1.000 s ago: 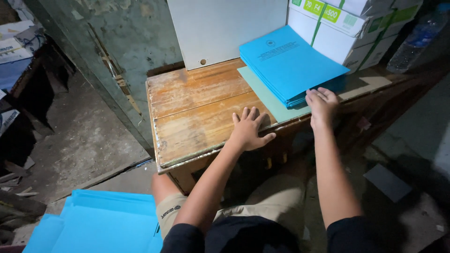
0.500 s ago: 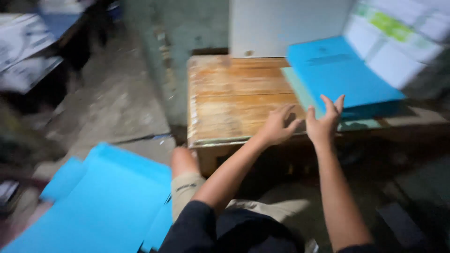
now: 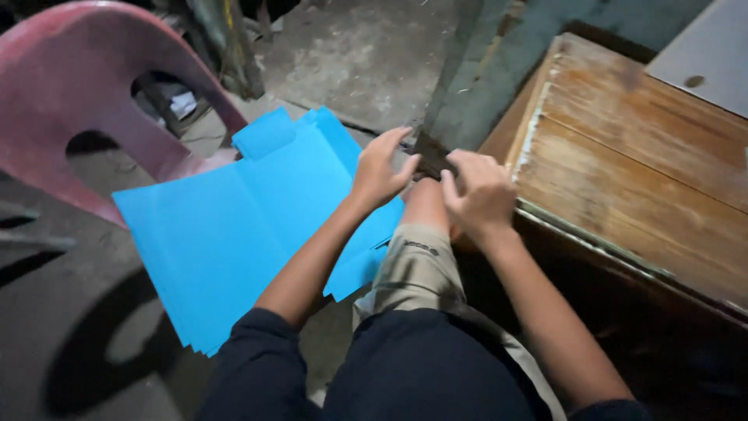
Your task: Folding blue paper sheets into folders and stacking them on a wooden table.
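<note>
A stack of bright blue paper sheets [image 3: 226, 234] lies on the concrete floor to my left. My left hand [image 3: 379, 165] hovers over the stack's right edge with its fingers spread and holds nothing. My right hand [image 3: 478, 192] hangs above my knee, just off the corner of the low wooden table [image 3: 639, 179], fingers loosely curled and empty. The two hands are close together, almost touching at the fingertips.
A red plastic chair [image 3: 86, 93] stands at the upper left, beside the blue stack. A grey-green wall panel [image 3: 499, 62] rises behind the table. A pale board [image 3: 705, 54] leans at the table's far right.
My view has swung left and down, away from the blue folders on the table. Both hands have left the table edge and moved toward the blue stack on the floor.
</note>
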